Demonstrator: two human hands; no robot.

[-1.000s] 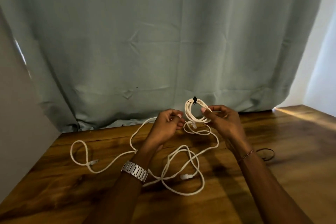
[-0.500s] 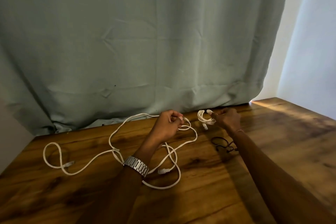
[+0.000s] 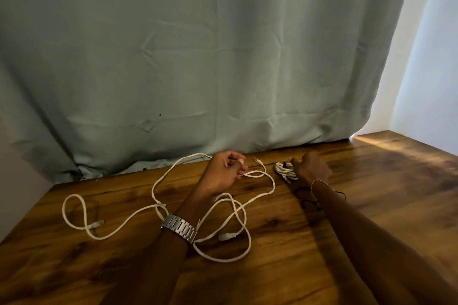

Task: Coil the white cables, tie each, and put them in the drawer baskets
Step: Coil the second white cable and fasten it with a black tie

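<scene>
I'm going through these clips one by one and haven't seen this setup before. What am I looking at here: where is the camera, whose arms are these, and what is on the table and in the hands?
There is no machine: a person works with bare hands, and the one camera sits on their head, looking forward and down. The left hand, above a metal wristwatch, pinches a loose white cable that sprawls in loops over the wooden table. The right hand rests at a small coiled white cable bound with a dark tie; whether it grips the coil is unclear. Dark ties lie by the right forearm. A grey-green curtain hangs behind. No drawer baskets are in view.
</scene>
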